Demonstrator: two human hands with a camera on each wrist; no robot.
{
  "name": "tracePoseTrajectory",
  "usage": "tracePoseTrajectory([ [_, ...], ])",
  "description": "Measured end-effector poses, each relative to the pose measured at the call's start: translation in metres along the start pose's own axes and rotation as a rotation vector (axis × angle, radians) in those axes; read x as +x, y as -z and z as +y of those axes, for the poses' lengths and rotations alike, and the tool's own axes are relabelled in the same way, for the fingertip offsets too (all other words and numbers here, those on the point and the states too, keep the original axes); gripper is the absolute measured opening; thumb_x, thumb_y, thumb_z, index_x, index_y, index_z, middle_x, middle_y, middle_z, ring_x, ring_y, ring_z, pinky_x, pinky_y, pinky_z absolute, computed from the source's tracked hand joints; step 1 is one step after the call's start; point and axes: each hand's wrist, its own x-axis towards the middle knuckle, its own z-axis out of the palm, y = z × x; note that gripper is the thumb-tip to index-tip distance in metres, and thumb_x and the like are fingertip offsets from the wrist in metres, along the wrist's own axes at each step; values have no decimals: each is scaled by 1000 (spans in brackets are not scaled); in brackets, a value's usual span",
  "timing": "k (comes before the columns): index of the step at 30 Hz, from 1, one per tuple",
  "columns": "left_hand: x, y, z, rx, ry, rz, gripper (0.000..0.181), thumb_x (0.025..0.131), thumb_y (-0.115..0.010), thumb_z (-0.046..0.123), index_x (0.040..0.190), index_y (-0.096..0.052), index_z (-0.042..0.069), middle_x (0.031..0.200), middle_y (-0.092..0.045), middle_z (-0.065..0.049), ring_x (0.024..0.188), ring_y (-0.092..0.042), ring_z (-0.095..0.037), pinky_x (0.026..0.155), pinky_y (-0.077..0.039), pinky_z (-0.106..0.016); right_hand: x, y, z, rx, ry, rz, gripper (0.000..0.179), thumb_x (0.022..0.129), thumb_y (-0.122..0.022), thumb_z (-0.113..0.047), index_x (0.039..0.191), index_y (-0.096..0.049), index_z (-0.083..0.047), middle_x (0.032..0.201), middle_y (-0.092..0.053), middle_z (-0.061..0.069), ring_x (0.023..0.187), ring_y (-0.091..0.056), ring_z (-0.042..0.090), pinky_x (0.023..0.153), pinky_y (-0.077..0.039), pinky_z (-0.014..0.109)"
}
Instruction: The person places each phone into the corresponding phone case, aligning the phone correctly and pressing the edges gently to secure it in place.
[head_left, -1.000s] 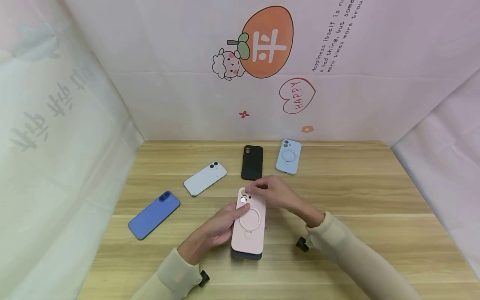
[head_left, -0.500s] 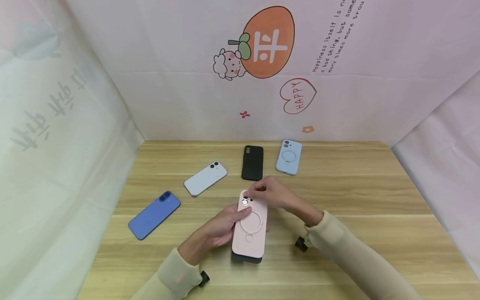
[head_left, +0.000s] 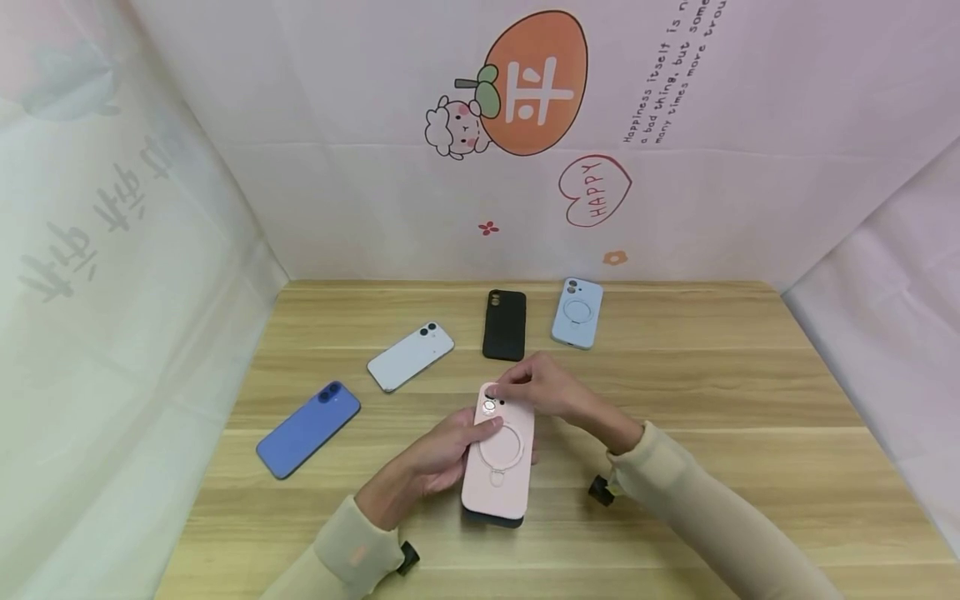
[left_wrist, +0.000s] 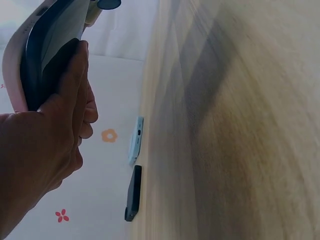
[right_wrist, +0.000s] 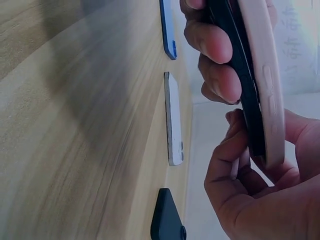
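Observation:
A pink phone case with a ring on its back is held over the table, camera end away from the person. Behind it lies a dark phone, whose edge shows past the case's near end. In the right wrist view a thin gap runs between the case and the dark phone. My left hand grips both from the left side, thumb over the case's back and fingers underneath. My right hand pinches the far end near the camera holes, its fingertips against the phone's underside.
To the left lie a blue phone and a white phone on the wooden table. Farther back are a black phone case and a light blue phone case. Printed white cloth walls the table's back and sides.
Both hands have drawn the pink case and dark phone slightly toward the person. Their grips stay much the same, and the things lying on the table have not moved.

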Motion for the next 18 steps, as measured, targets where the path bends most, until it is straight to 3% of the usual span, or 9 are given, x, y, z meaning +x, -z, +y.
tracePoseTrajectory([
  [6,0,0,0,-1,-11,-31,47,116,-34,11,161,-29,-1,150,-45,-44,132,-61,-46,106,-56,-51,0,0,2,31,5,-9,16,98,-77,-18,99,-85,-4,95,-81,7,77,-64,14,56,-46,19],
  [9,0,-1,-1,2,-17,-26,46,116,-34,10,161,-30,-1,148,-48,-43,130,-62,-45,106,-56,-51,0,-1,3,47,4,-18,17,98,-77,-18,100,-84,-3,94,-81,8,72,-64,12,53,-45,19],
  [15,-1,-2,-2,9,-18,-4,46,116,-37,10,160,-31,0,141,-61,-30,125,-67,-41,104,-57,-51,-1,-2,5,64,-9,-27,17,99,-77,-18,100,-84,-2,93,-81,9,68,-63,11,52,-46,20],
  [18,0,-2,-2,19,-30,-16,46,116,-35,9,161,-30,-1,142,-58,-35,126,-66,-42,104,-57,-51,-3,-2,3,72,-23,-22,18,98,-77,-19,101,-84,-3,95,-81,8,73,-65,12,55,-47,20],
])
